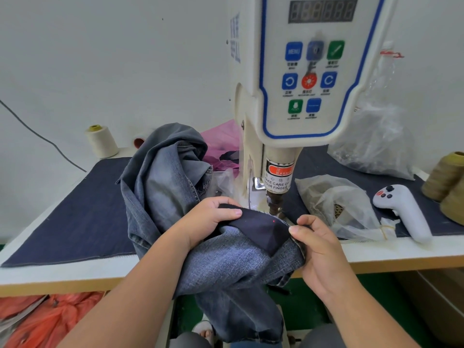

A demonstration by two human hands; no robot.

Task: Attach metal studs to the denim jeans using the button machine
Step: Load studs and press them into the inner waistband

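My left hand [213, 219] and right hand [313, 244] each grip the denim jeans [226, 267] at the tabletop's front edge, stretching a dark patch under the button machine [276, 187]. I judge this the positioning step; next, the red dot [273, 221] needs aligning beneath the punch.

Plain white wall [100, 59] behind the worktable [75, 275], dark cable [37, 134] crossing the wall above the table's left end, green floor [301, 310] under the table, soft even light
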